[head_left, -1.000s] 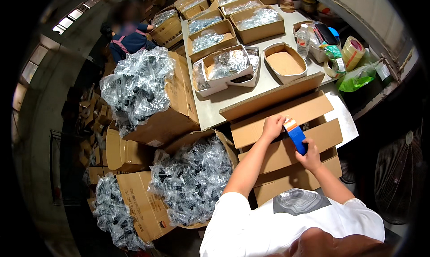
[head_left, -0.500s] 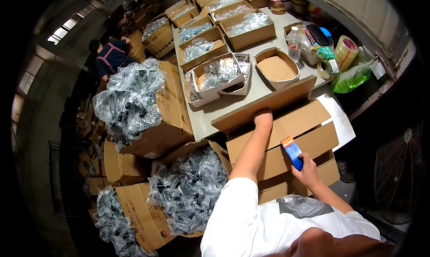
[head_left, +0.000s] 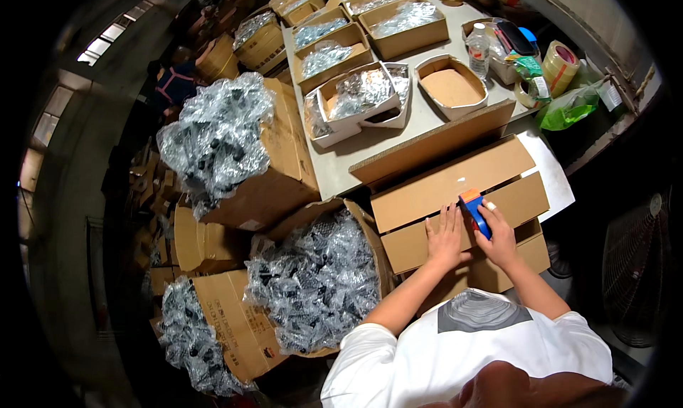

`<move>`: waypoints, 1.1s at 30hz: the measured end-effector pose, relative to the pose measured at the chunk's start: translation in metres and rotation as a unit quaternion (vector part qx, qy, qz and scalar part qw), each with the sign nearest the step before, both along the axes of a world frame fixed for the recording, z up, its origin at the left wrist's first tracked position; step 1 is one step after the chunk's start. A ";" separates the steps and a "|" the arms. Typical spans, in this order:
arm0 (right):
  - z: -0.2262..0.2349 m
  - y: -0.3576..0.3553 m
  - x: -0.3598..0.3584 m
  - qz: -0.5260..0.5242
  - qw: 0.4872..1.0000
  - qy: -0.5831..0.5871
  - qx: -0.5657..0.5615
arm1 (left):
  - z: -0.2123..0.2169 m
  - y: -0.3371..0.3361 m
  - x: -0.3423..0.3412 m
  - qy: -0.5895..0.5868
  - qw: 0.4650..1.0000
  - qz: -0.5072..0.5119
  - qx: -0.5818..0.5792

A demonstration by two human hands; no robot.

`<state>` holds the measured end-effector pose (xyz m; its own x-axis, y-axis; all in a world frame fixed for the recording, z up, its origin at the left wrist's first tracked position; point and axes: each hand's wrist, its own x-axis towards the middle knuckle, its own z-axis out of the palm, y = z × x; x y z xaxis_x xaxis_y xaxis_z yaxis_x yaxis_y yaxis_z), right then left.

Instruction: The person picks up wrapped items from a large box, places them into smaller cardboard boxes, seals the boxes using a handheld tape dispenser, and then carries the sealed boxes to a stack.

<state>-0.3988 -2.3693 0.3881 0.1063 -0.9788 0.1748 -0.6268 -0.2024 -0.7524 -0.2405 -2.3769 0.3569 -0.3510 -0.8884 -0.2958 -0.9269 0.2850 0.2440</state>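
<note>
A large brown cardboard box [head_left: 455, 187] stands right in front of me with its top flaps folded shut. My left hand [head_left: 445, 239] lies flat with spread fingers on the flap seam. Beside it, my right hand [head_left: 499, 236] grips a blue and orange tape dispenser [head_left: 474, 210] pressed onto the same seam. The two hands almost touch.
A table [head_left: 334, 166] behind the box carries several open cartons of clear-bagged parts, an empty oval tray [head_left: 451, 88], a water bottle [head_left: 478, 48] and tape rolls [head_left: 559, 61]. To my left stand open boxes heaped with bagged dark parts [head_left: 316, 283]. A person [head_left: 174, 84] crouches far left.
My left hand has come back from the far flap edge to lie flat beside the dispenser. The right hand has slid the dispenser slightly left along the seam.
</note>
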 end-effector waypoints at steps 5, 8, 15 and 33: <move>0.002 0.003 0.011 0.008 0.999 0.031 -0.016 | -0.017 -0.002 -0.006 -0.003 0.995 0.061 -0.077; 0.002 0.004 0.010 0.006 0.998 0.054 -0.010 | -0.011 -0.005 -0.012 0.015 0.995 0.066 -0.073; -0.002 0.024 0.006 -0.005 0.997 0.070 0.044 | -0.009 -0.014 -0.015 0.001 0.995 0.079 -0.055; -0.045 0.008 -0.049 -0.013 0.926 0.137 0.351 | -0.031 -0.019 -0.027 0.034 0.997 -0.017 -0.071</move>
<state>-0.4478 -2.3613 0.3427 0.0266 -0.8440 -0.5357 -0.8114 0.2948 -0.5047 -0.2678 -2.3961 0.3260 -0.3963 -0.9070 -0.1421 -0.8990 0.3520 0.2607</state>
